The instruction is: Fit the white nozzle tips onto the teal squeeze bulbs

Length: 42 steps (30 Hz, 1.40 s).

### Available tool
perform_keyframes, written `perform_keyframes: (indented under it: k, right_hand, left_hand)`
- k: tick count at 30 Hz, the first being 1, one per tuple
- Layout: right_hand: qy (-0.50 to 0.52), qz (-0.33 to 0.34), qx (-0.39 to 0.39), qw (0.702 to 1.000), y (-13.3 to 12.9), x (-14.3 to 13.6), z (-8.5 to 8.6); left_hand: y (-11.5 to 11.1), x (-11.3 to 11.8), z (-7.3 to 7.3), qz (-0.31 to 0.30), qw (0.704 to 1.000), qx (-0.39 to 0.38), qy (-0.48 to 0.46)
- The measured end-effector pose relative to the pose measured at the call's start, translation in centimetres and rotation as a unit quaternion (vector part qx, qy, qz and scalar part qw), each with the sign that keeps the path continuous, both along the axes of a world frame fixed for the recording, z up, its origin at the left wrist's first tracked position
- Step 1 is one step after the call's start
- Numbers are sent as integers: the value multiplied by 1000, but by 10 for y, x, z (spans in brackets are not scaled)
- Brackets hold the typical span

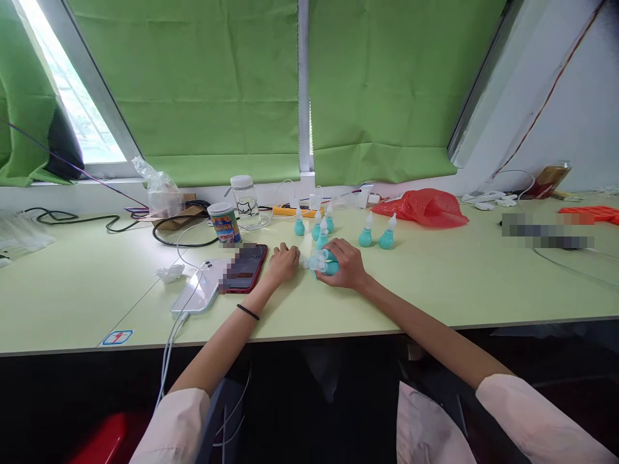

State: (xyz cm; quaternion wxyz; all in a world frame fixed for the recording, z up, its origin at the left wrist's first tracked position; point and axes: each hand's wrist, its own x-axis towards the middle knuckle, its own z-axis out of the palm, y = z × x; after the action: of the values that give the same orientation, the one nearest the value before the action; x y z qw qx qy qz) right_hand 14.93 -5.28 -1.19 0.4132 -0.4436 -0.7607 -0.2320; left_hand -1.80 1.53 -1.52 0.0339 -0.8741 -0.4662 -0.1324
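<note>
My right hand (344, 263) is closed around teal squeeze bulbs with clear tips, which look like nasal aspirators (331, 267); at least two lie sideways in it, tips pointing left. Just left of those tips, my left hand (284, 263) rests low over the table with its fingers curled; whatever they hold, if anything, is hidden. Behind the hands several more bulbs stand upright, among them one aspirator (299, 225) at the left. To the right stand two others, one aspirator (366, 236) beside another aspirator (387, 238).
Left of my left hand lie a dark-screened phone (246, 269) and a white phone (199, 290) with cables. A patterned canister (224, 223) and a clear jar (245, 203) stand behind them. A red plastic bag (425, 207) lies at the back right. The table's front edge (329, 336) runs below my forearms.
</note>
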Motion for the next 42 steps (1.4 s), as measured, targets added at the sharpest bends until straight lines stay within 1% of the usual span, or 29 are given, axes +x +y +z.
perform_keyframes:
  k: [3,5,7,9,11,13,15,19,22,24,29,31,34,36,38,40,42]
  right_hand:
    - [-8,-34,-23,999,-1,-3,-2]
    - [-12,-69,-48,996,-1,-5,-2]
    - [-22,-101,-78,992,-1,-7,-3]
    - [-28,-126,-107,986,-2,-8,-2]
    - [-29,-143,-127,981,-2,-9,-2]
    - [-25,-156,-142,977,-3,-10,0]
    - [-23,-167,-154,974,-4,-10,1]
    - [-28,-183,-157,970,-4,-9,4]
    - [-30,-197,-157,967,-3,-7,5]
    - [-28,-206,-159,965,-3,-6,6]
    - [-21,-215,-148,965,-3,-8,6]
    - [-8,-221,-144,964,-3,-9,5]
    - [20,-221,-148,964,-1,-8,3]
    - [40,-210,-156,964,0,-7,2]
    - [59,-198,-159,965,2,-5,0]
    - [73,-187,-163,966,4,-4,-2]
    - [85,-178,-174,965,7,-2,-4]
  left_hand:
    - [-4,3,2,-2,995,71,-71]
    - [-7,5,6,-18,984,116,-133]
    - [-12,7,11,-52,968,153,-190]
    - [-17,7,14,-116,953,180,-215]
    - [-22,8,16,-187,941,202,-198]
    - [-25,9,15,-234,931,226,-164]
    - [-26,11,14,-245,924,258,-141]
    - [-25,15,12,-244,909,317,-113]
    - [-25,17,11,-265,897,339,-103]
    - [-24,17,10,-272,895,335,-114]
    - [-22,17,9,-270,900,304,-155]
    - [-22,17,9,-248,907,288,-182]
    - [-22,17,10,-195,924,255,-207]
    - [-22,17,9,-177,937,228,-196]
    - [-22,17,8,-178,946,193,-191]
    - [-22,17,7,-181,950,143,-211]
    - [-22,19,6,-179,948,81,-250]
